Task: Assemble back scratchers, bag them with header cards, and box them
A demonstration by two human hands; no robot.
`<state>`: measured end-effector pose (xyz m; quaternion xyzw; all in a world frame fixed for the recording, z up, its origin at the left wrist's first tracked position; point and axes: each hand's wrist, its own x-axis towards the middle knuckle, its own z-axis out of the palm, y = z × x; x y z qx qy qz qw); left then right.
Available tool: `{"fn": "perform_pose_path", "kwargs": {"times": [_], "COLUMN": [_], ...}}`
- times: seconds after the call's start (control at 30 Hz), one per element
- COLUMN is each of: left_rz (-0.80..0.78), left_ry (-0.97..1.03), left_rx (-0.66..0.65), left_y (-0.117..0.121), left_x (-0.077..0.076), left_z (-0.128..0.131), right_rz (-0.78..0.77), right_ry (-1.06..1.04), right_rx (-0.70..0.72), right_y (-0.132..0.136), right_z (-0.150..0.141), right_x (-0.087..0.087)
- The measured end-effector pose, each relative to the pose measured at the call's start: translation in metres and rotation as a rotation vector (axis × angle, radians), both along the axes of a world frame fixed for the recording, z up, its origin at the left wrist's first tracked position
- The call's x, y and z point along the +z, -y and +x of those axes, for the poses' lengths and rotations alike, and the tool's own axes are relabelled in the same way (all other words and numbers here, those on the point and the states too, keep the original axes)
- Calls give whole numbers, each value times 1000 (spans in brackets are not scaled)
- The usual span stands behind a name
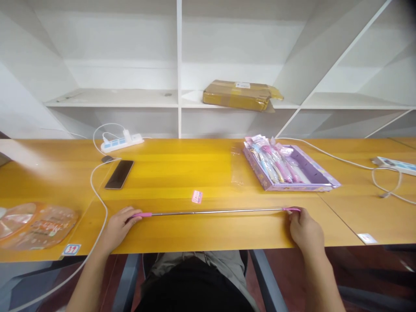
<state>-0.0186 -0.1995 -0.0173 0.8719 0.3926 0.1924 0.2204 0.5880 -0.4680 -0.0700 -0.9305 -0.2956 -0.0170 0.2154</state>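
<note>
A thin metal telescopic rod [214, 212] with pink ends is drawn out long, level and crosswise just above or on the table's near part. My left hand [118, 227] is closed on its thick pink handle at the left end. At the other end, my right hand [306, 229] pinches the slim, curved pink tip, partly hidden by my fingers. Beyond the rod lies a small pink printed card [196, 196]. A purple open box [320, 177] holding several thin, clear-wrapped items [276, 162] stands past my right hand.
A black phone [119, 174] and a white power strip [122, 142] lie at the back left. The white cable [104, 208] runs over the front edge. An orange-printed plastic bag [39, 225] is at far left. On the shelf rests a cardboard box [238, 94].
</note>
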Motion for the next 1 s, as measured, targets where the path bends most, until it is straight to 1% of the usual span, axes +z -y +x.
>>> {"fn": "perform_pose_path", "kwargs": {"times": [0.07,0.17,0.23,0.3,0.37,0.43,0.47,0.53,0.63,0.67,0.7,0.73,0.8,0.87,1.0], "left_rz": [-3,10,13,31,62,70,60,28,54,46,45,34,-1,-35,-56], "left_ry": [4,2,-26,-56,-61,-52,-48,-36,28,31,45,52,42,19,-7], "left_rx": [6,39,35,26,19,-26,-63,-130,-107,-108,-71,-74,-101,-137,-137], "left_y": [4,7,6,2,-1,1,4,18,46,53,58,61,60,56,50], "left_x": [1,6,15,27,38,43,43,38,22,16,11,7,2,-1,-1], "left_z": [1,2,1,-2,-1,9,20,53,110,124,134,140,141,135,129], "right_rz": [-35,-35,-21,12,64,114,133,166,245,260,264,246,188,138,138], "right_ry": [14,2,3,19,33,17,2,-16,5,14,21,29,67,99,77], "right_rx": [-48,-87,-109,-130,-112,-38,20,162,498,555,578,631,696,738,764], "right_y": [-5,-13,-16,-20,-27,-38,-45,-62,-85,-90,-94,-97,-98,-97,-96], "right_z": [-4,-8,-8,-5,-6,-20,-34,-78,-161,-184,-202,-214,-223,-220,-211], "right_x": [2,4,8,13,21,29,32,35,30,26,23,20,15,15,20]}}
